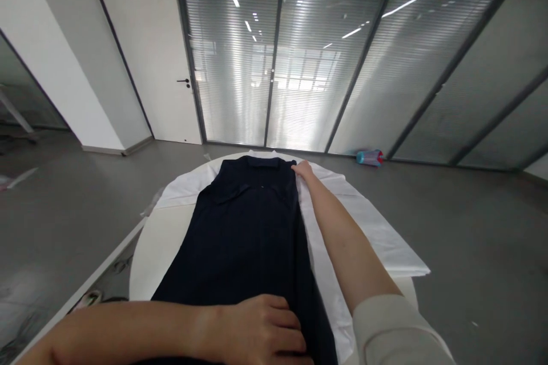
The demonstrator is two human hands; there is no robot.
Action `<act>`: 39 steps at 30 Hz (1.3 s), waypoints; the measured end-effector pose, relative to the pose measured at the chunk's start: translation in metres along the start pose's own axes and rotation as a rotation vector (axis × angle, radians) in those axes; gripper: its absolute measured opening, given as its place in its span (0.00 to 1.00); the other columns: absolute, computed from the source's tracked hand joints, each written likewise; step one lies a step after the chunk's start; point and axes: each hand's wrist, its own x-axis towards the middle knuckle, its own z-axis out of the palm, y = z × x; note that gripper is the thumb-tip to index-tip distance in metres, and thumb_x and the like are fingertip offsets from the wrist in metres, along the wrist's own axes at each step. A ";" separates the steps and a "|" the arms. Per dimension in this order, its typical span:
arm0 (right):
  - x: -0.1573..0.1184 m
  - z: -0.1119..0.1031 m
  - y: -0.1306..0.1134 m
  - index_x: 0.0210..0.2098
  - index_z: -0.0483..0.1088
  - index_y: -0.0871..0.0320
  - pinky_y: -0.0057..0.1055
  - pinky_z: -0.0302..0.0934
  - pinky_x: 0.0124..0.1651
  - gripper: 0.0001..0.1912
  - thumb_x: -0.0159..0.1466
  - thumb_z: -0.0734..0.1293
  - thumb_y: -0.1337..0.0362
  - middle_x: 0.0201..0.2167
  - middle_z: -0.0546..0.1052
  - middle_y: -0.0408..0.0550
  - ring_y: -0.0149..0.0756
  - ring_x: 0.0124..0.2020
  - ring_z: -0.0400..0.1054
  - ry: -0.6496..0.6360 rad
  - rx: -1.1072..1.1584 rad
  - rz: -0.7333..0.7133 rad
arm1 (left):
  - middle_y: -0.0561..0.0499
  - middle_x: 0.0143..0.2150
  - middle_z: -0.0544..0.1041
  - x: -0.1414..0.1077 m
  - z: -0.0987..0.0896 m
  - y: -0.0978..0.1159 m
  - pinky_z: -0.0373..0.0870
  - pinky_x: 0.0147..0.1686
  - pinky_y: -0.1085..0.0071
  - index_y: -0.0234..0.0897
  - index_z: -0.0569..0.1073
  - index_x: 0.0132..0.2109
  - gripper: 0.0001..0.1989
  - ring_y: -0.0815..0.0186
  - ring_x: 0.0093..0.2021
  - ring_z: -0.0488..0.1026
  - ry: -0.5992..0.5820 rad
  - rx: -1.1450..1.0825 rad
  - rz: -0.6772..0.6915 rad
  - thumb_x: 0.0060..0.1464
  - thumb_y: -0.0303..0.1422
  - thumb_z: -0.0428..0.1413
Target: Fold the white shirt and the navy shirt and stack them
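A dark navy garment [248, 234] with a collar and flap-like chest details lies spread on a round white table [165, 245]. Between it and the table is a white cloth or garment [368, 222], which fans out on both sides. At the far right shoulder of the navy garment, my right hand [302, 170] pinches the fabric between thumb and fingers. My left hand [272, 331] reaches across the near part, its fingers curled on the navy fabric close to the right edge. Those fingertips are partly hidden.
Grey floor [466, 228] surrounds the table. A blue and red striped package [369, 158] lies on it by the glass partition [274, 68]. To the left are a white door [154, 57] and a pillar [81, 57]. A white rail [103, 268] and cables are at lower left.
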 end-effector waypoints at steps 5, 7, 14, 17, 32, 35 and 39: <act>0.005 0.015 -0.044 0.45 0.75 0.63 0.31 0.63 0.45 0.18 0.64 0.63 0.57 0.46 0.79 0.59 0.48 0.50 0.72 0.042 -0.097 -0.151 | 0.49 0.37 0.79 -0.020 -0.014 0.013 0.69 0.38 0.72 0.37 0.75 0.45 0.06 0.67 0.38 0.74 -0.041 -0.073 -0.149 0.66 0.30 0.53; 0.002 0.025 -0.062 0.47 0.75 0.61 0.33 0.64 0.46 0.18 0.64 0.63 0.57 0.48 0.78 0.58 0.48 0.51 0.72 0.051 -0.130 -0.211 | 0.48 0.39 0.80 -0.028 -0.020 0.018 0.69 0.39 0.73 0.37 0.75 0.44 0.07 0.68 0.38 0.75 -0.039 -0.089 -0.193 0.67 0.30 0.52; -0.010 0.065 -0.090 0.49 0.73 0.60 0.37 0.62 0.52 0.16 0.64 0.65 0.62 0.53 0.75 0.60 0.49 0.54 0.69 0.036 -0.219 -0.387 | 0.48 0.39 0.80 -0.058 -0.020 0.028 0.70 0.40 0.70 0.35 0.73 0.48 0.08 0.65 0.41 0.75 -0.033 -0.098 -0.282 0.67 0.30 0.51; -0.011 0.077 -0.087 0.48 0.73 0.60 0.36 0.63 0.51 0.14 0.65 0.64 0.62 0.51 0.75 0.60 0.48 0.53 0.70 0.006 -0.231 -0.405 | 0.47 0.37 0.78 -0.068 -0.012 0.030 0.71 0.36 0.69 0.31 0.72 0.51 0.10 0.64 0.37 0.74 -0.063 -0.082 -0.297 0.65 0.29 0.54; -0.010 0.081 -0.079 0.45 0.71 0.58 0.34 0.61 0.49 0.10 0.67 0.62 0.62 0.49 0.70 0.55 0.43 0.49 0.68 0.045 -0.160 -0.359 | 0.48 0.40 0.79 -0.082 -0.006 0.034 0.72 0.37 0.67 0.35 0.74 0.46 0.06 0.65 0.38 0.75 -0.050 -0.107 -0.346 0.65 0.29 0.54; -0.013 0.083 -0.079 0.45 0.71 0.58 0.35 0.61 0.49 0.10 0.67 0.62 0.62 0.50 0.69 0.56 0.44 0.50 0.67 0.047 -0.154 -0.354 | 0.47 0.40 0.79 -0.085 -0.006 0.034 0.72 0.38 0.67 0.36 0.73 0.47 0.07 0.65 0.38 0.75 -0.035 -0.121 -0.375 0.67 0.31 0.51; -0.015 0.083 -0.081 0.45 0.72 0.58 0.35 0.62 0.50 0.11 0.68 0.62 0.61 0.49 0.70 0.56 0.44 0.50 0.67 0.046 -0.151 -0.351 | 0.48 0.40 0.79 -0.086 -0.001 0.039 0.72 0.39 0.68 0.37 0.74 0.46 0.06 0.65 0.38 0.76 -0.061 -0.121 -0.382 0.66 0.31 0.53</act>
